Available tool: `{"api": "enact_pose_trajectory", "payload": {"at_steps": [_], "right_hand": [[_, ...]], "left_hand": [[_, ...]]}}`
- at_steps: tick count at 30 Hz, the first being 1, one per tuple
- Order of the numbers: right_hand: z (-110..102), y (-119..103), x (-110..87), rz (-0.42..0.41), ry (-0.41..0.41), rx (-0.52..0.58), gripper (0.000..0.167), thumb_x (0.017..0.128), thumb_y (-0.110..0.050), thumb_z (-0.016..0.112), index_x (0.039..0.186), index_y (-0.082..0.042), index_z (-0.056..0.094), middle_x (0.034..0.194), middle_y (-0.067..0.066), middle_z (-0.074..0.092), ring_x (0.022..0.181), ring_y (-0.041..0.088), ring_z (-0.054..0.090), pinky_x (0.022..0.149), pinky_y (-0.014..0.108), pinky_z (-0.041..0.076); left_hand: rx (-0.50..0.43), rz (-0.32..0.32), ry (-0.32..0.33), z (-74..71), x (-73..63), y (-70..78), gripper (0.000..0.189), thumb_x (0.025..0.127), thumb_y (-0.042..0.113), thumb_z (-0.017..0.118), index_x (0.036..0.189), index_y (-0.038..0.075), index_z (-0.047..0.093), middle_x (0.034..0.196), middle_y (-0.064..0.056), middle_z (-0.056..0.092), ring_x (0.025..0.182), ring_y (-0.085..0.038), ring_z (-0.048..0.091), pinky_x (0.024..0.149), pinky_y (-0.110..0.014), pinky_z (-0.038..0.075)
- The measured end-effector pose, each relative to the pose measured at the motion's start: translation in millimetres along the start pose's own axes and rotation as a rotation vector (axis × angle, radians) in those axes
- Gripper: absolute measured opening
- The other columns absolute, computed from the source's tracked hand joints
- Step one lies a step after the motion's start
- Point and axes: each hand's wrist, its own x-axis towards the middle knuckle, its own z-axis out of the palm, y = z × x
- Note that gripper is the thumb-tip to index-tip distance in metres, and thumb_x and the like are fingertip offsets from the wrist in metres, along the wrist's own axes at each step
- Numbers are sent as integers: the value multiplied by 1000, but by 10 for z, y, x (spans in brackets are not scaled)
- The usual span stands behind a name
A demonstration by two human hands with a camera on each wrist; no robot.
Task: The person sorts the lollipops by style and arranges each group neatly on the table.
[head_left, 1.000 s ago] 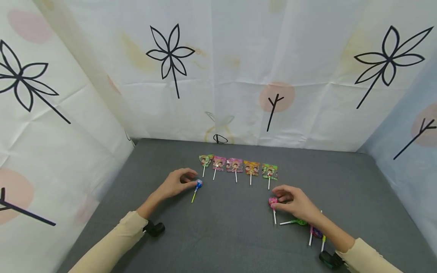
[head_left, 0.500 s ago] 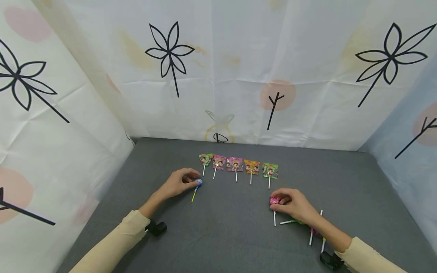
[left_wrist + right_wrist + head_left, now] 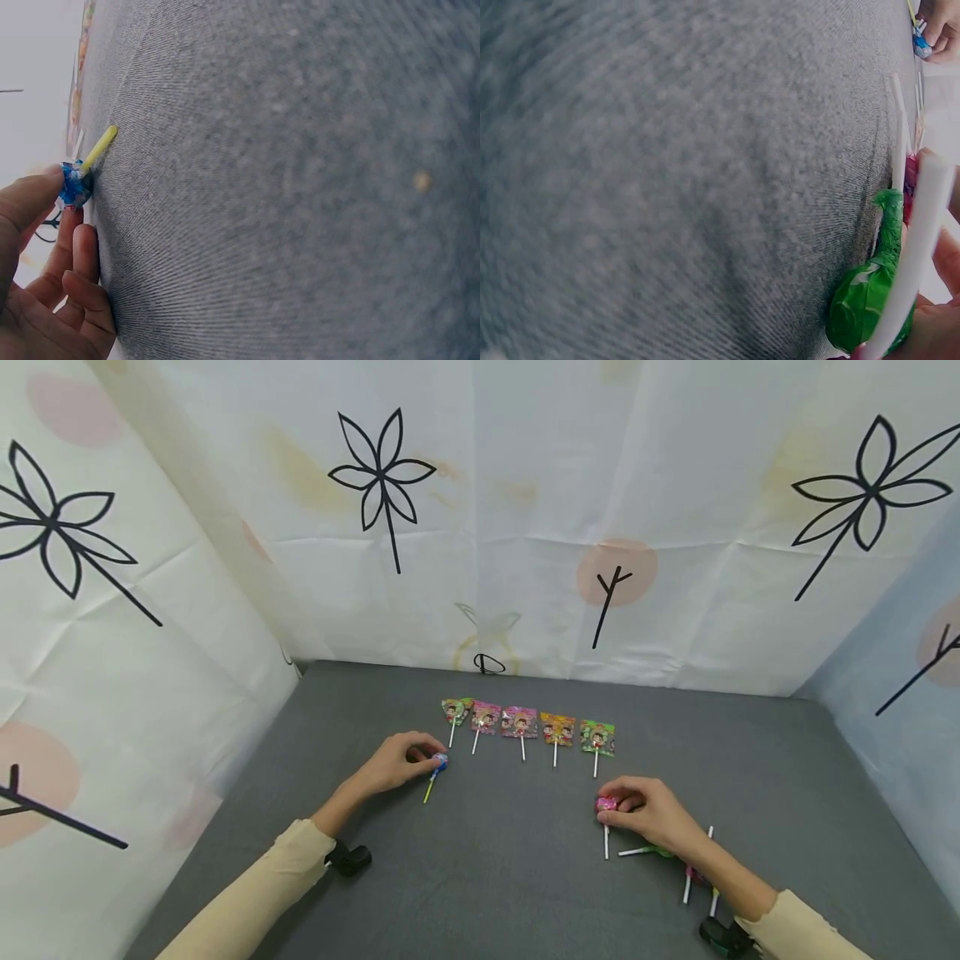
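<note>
My left hand (image 3: 396, 762) pinches the round head of a blue-wrapped lollipop (image 3: 440, 762) between thumb and fingers. Its yellow stick (image 3: 100, 147) slants down to the grey cloth in the left wrist view. To the right, my right hand (image 3: 651, 811) holds a pink-wrapped lollipop (image 3: 606, 805) by its head, the white stick pointing toward me. A green-wrapped lollipop (image 3: 862, 304) lies beneath that hand's wrist, seen large in the right wrist view. More lollipop sticks (image 3: 687, 885) poke out from under the right forearm, which hides most of their heads.
Beyond the hands, several flat-packed lollipops (image 3: 519, 722) in green, pink and orange wrappers lie in a row, sticks toward me. The grey table (image 3: 480, 868) is bordered by white patterned cloth walls (image 3: 525, 602) at the back and sides.
My right thumb and fingers have come together around the pink lollipop's head, which has shifted slightly. The left hand keeps its pinch on the blue lollipop, nearly still.
</note>
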Motion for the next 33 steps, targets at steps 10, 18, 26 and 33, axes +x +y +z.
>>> {"api": "enact_pose_trajectory", "payload": {"at_steps": [10,18,26,33], "right_hand": [[-37,17,-14,25,-7,74,27,89,-10,81,112,2,72,92,6,68,75,18,64,64,28,52],[-82,-17,-3,56,-6,148,31,92,-9,78,117,7,68,99,13,70,82,20,68,67,28,54],[-91,-124,51,124,13,163,37,92,-14,79,121,6,67,107,14,71,94,25,70,74,32,56],[-77,-236,118,101,18,194,40,93,-13,77,124,9,64,109,15,71,99,30,69,78,33,56]], "left_hand": [[10,0,32,35,-5,5,17,98,19,72,115,15,74,105,1,67,87,-13,66,77,-36,54],[15,-16,35,39,-11,-6,16,98,18,73,113,15,75,104,1,68,88,-14,66,78,-37,54],[17,-10,25,21,2,-24,17,98,19,72,114,15,75,104,2,68,87,-13,65,79,-37,54],[17,-6,20,17,1,-37,17,98,20,72,114,15,74,103,3,68,87,-13,65,79,-37,53]]}}
